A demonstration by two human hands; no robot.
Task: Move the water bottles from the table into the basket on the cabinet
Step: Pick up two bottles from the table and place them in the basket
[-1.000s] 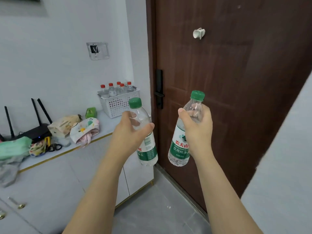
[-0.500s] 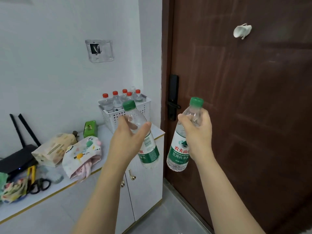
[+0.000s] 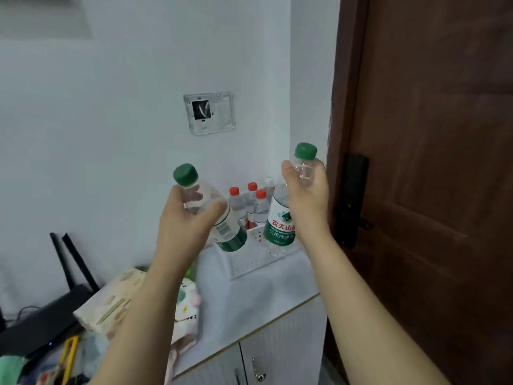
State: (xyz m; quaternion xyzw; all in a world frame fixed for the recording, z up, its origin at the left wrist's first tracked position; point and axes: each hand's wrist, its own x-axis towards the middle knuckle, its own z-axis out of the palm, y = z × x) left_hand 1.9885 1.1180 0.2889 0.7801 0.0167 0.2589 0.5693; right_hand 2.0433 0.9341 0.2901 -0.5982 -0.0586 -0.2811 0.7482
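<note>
a person's two bare arms reach forward, each hand wrapped around a clear plastic water bottle with a green cap. the left hand (image 3: 191,218) has its fingers and thumb closed around the upper part of the left bottle (image 3: 222,223), which tilts so its cap leans toward the left and its green label hangs below the hand. the right hand (image 3: 306,195) is closed around the neck and shoulder of the right bottle (image 3: 280,220), which stands nearly upright, its white and green label showing below the hand. the two bottles are near each other but not touching.

just beyond and below both hands sits a white perforated basket (image 3: 249,262) on top of a white cabinet (image 3: 249,301). the bottoms of both held bottles hover over the basket's near side. between the hands, behind the held bottles, several red-capped bottles (image 3: 238,201) stand upright inside the basket.

below the left forearm, on the cabinet top, lie a patterned pouch (image 3: 111,304) and a black router (image 3: 47,323) with upright antennas. to the right of the right hand is a dark brown door (image 3: 430,162) with a black handle (image 3: 354,198). above the hands, a square wall plate (image 3: 209,112) is set in the white wall.
</note>
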